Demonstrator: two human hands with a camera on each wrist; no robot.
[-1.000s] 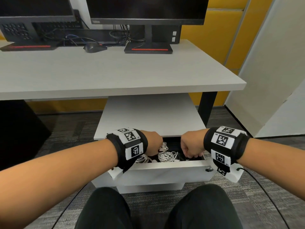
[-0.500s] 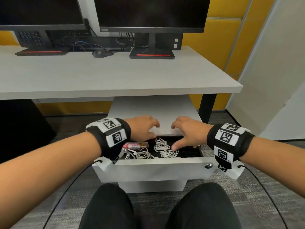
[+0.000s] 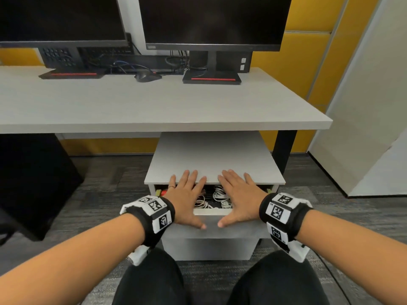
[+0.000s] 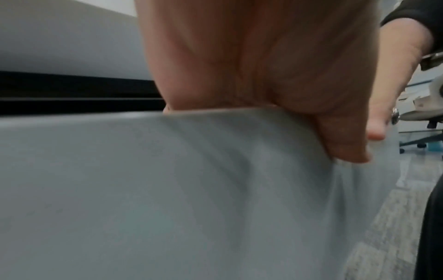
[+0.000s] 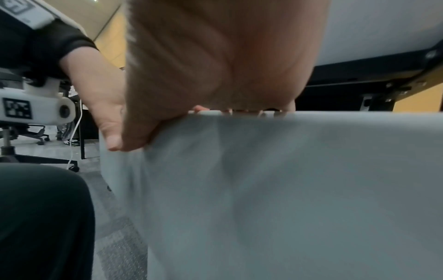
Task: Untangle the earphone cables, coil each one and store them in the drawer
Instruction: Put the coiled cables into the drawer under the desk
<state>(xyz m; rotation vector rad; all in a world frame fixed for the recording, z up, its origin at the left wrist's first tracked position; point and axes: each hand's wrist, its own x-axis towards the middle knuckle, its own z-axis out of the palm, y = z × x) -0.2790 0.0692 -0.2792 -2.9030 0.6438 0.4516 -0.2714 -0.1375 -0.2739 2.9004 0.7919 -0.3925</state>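
Fingers on both hands are flat and spread, holding nothing: left hand (image 3: 186, 200) and right hand (image 3: 239, 200) lie side by side across the one part-open drawer (image 3: 233, 230), fingertips up on the cabinet top (image 3: 211, 155), thumbs on the drawer front. Beyond them sit one desk (image 3: 154, 102) and two monitors (image 3: 211, 20). Between the palms, white earphone cables (image 3: 218, 194) lie coiled inside, maybe three bundles, can't count for sure.

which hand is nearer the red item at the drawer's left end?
Left. The left hand lies flat right beside the red item, partly covering it, palm on the drawer front. The right hand rests over the drawer's right half, past the white earphone coils.
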